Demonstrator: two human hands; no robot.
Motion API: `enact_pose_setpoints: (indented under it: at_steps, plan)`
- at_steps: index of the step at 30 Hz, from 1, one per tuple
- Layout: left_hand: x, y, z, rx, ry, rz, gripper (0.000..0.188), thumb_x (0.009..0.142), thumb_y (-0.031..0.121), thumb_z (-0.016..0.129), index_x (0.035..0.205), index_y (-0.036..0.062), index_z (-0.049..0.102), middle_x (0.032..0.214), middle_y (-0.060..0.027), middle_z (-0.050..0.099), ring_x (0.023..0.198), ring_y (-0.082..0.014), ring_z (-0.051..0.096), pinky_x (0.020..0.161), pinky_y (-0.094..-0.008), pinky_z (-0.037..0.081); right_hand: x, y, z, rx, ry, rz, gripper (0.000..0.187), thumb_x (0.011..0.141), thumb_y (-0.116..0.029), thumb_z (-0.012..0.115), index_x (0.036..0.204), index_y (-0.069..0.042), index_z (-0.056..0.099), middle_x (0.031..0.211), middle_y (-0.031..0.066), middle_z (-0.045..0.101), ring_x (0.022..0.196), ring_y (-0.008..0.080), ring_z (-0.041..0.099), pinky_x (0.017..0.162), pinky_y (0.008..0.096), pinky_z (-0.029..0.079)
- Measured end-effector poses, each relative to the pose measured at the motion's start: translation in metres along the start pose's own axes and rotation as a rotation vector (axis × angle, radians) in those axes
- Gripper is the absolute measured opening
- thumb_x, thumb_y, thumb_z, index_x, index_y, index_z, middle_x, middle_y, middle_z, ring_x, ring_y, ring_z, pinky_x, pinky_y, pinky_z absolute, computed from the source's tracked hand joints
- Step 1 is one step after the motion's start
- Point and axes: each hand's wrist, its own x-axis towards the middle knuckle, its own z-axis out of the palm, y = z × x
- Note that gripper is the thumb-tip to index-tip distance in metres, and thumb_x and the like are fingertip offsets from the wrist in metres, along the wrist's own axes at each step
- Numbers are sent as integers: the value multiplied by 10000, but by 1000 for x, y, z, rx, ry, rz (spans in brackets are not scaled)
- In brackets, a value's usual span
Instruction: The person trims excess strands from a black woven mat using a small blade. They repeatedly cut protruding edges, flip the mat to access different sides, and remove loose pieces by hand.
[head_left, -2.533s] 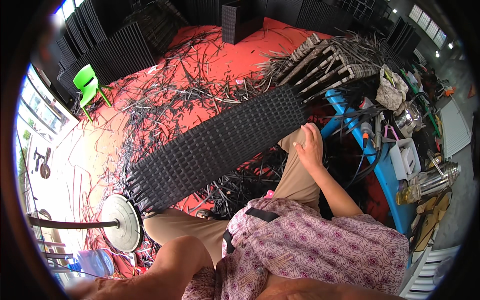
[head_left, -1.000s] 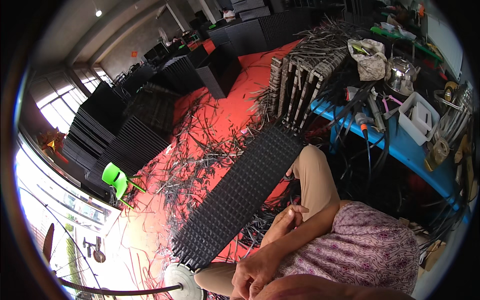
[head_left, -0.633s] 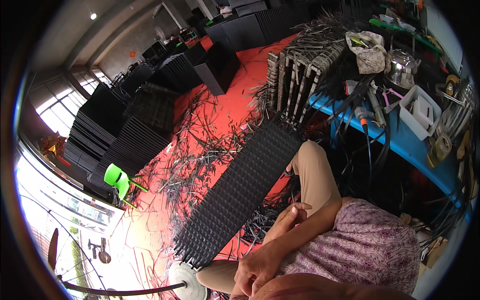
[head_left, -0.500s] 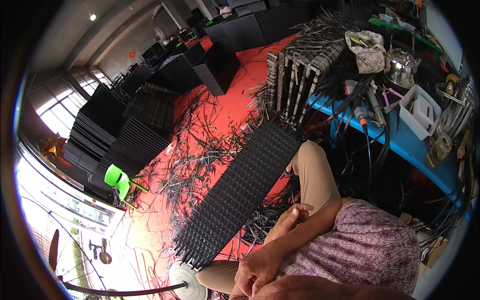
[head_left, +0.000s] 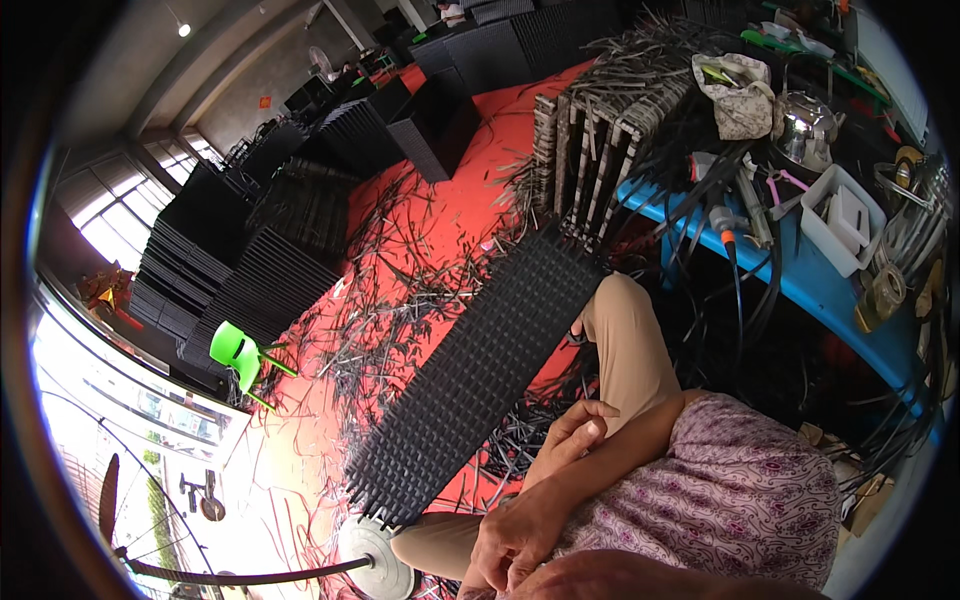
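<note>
My arms cross in front of my patterned shirt [head_left: 750, 490]. My left hand [head_left: 575, 436] shows beyond my right forearm, holding nothing, its fingers loosely apart and one stretched out. Below it, my right hand [head_left: 515, 535] is bent downward at the wrist, fingers curled together; whatever lies under them is hidden. A long panel of black woven strips [head_left: 475, 375] slants across the space before my legs, apart from both hands. Its near end has a row of short loose strip ends. My raised knee [head_left: 625, 310] stands beside its far end.
Cut black strips [head_left: 400, 270] litter the red floor [head_left: 385, 205]. A blue bench [head_left: 790, 275] on the right bears a white plastic tub [head_left: 850, 250], a kettle [head_left: 805, 130] and tools. Woven frames [head_left: 595, 160] stand ahead; a green chair [head_left: 240, 352] and stacked black panels [head_left: 245, 305] are left.
The fingers of my left hand have straightened a little, one now reaching out further. My right hand and the woven panel stay in place; the view has shifted slightly.
</note>
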Motion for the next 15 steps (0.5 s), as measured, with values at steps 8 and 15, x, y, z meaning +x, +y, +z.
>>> enact_pose_setpoints:
  at_steps: [8, 15]
  plan:
    - [7, -8, 4, 15, -65, -1, 607, 1036, 558, 609, 1378, 57, 581, 1003, 23, 563, 929, -70, 513, 827, -214, 405, 0, -3, 2, 33, -3, -17, 328, 940, -208, 725, 826, 74, 600, 735, 133, 641, 681, 176, 595, 642, 388, 445]
    - [4, -11, 3, -180, -57, 7, 336, 1062, 329, 665, 1274, 70, 625, 779, 82, 612, 666, 0, 543, 602, -170, 400, -3, -2, 4, 1, -7, 20, 340, 929, -218, 722, 809, 71, 590, 734, 153, 638, 684, 207, 606, 652, 398, 453]
